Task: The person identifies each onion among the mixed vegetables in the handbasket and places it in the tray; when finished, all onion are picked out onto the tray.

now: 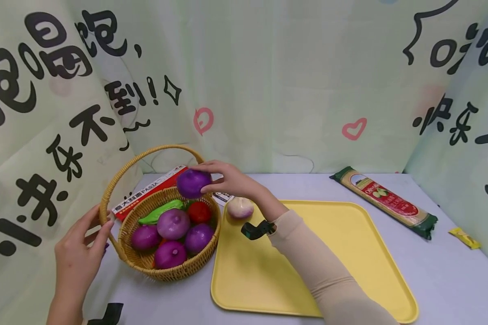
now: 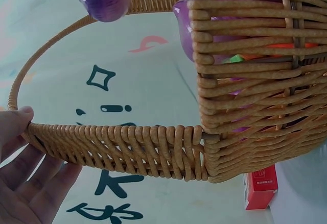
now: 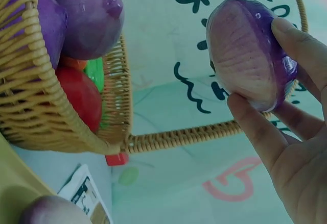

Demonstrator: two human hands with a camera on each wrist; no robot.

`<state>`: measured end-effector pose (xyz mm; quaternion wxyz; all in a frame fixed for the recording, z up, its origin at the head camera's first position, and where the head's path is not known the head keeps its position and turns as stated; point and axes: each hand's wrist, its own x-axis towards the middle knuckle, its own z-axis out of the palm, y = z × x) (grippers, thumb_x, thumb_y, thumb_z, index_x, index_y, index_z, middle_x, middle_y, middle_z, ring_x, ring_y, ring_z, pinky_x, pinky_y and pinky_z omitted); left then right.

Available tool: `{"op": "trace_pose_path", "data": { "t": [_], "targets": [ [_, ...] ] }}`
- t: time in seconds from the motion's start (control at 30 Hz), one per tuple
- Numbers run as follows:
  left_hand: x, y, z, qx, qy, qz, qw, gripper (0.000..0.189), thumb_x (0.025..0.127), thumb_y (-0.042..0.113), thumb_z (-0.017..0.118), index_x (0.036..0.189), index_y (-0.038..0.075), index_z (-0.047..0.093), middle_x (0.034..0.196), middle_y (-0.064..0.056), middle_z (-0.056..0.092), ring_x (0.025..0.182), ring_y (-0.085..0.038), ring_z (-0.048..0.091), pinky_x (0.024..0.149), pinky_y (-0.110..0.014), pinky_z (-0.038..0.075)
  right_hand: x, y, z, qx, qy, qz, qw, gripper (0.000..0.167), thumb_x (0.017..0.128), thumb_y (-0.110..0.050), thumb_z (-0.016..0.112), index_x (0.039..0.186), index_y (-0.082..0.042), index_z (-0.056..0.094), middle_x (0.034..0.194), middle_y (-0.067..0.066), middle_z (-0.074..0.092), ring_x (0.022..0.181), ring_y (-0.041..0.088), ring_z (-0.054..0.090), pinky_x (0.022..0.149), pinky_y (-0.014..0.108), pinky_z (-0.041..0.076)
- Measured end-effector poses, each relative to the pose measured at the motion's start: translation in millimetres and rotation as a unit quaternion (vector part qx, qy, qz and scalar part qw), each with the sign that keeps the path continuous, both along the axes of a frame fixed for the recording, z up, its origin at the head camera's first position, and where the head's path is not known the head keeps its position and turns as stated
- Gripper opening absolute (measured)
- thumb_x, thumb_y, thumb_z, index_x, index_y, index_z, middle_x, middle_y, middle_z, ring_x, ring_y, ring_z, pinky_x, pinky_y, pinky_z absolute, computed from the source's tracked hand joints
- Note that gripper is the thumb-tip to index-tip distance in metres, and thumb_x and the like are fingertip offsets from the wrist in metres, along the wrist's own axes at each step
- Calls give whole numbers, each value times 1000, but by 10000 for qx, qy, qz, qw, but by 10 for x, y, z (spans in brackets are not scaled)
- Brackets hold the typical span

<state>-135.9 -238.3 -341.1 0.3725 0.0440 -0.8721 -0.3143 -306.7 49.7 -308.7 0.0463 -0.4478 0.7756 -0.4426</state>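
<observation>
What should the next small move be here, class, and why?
Probably the right hand should gently lower the round, glossy purple onion into the round tan wicker basket: the head view shows it held over the basket's far side, while the left hand holds the arched wicker handle, which should help steady things.

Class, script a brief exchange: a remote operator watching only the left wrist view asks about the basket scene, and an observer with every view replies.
Operator: My left wrist view shows a purple vegetable cut off at the top edge. What holds it?
Observer: The right hand grips it between thumb and fingers.
Operator: And what lies just right of the basket, seen from the head?
Observer: A yellow tray, with a whitish-purple vegetable at its far left corner.
</observation>
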Motion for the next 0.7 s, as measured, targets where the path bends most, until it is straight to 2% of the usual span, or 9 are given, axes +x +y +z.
{"op": "trace_pose_path", "data": {
  "t": [0.17,0.4,0.7],
  "targets": [
    [2,-8,8,49,-115,32,9999,49,86,12,68,133,14,55,113,-16,67,90,30,33,70,10,31,7,91,-11,-135,-31,-48,9999,54,85,-16,70,136,-17,52,137,7,48,123,18,49,88,23,54],
    [6,-7,16,66,-169,32,9998,49,86,12,68,133,15,55,114,-15,67,89,31,33,70,10,30,26,221,-15,-7,-1,-292,9996,55,85,-19,70,137,-20,51,138,5,49,122,17,51,94,24,51],
    [5,5,9,104,-151,42,9998,50,85,11,68,133,15,55,115,-15,67,89,31,33,71,10,30,67,376,15,-123,-146,-385,9991,56,85,-14,69,137,-16,50,141,9,45,120,24,55,91,25,53]
  ]
}}
